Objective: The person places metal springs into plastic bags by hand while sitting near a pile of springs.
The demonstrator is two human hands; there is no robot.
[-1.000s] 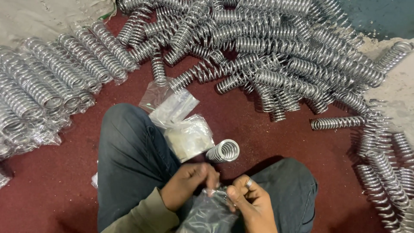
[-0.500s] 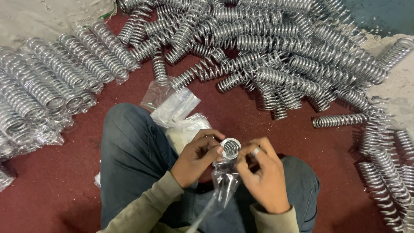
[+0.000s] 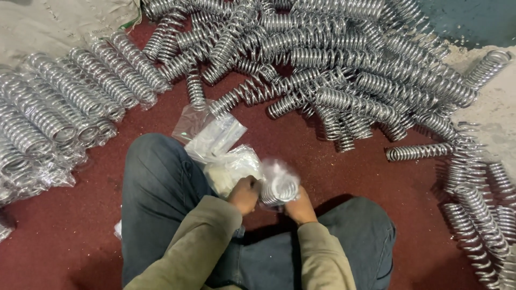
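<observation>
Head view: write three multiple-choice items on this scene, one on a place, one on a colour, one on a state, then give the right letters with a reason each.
1. Where do the bagged springs lie?
A. To the left on the floor
B. On the person's lap
C. On a shelf

2. What colour is the floor?
A. Green
B. Dark red
C. White

3. How is the spring between the hands?
A. Lying loose on the floor
B. Held by the left hand and the right hand, with a clear plastic bag over its top
C. Cut in two

Answers:
1 A: a row of springs in clear wrap lies to the left, apart from the bare pile of springs.
2 B: bare floor between the springs is dark red.
3 B: both hands grip it, and blurred plastic covers its top end.
</observation>
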